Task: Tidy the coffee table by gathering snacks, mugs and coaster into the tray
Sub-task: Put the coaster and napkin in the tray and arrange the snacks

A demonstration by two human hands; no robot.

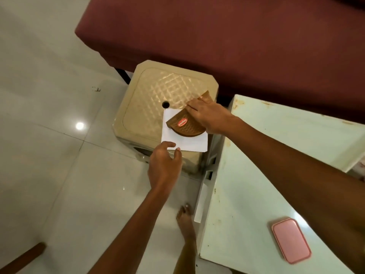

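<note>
- Head view: your right hand (209,115) has its grip clamped on the tilted brown tray (186,123), above the white paper (183,142) on the beige stool (158,107).
- Your left hand (165,165) pinches the paper's near edge, grip closed on it.
- A pink case (290,240) lies on the pale green worktop (276,155), well apart from the tray.
</note>
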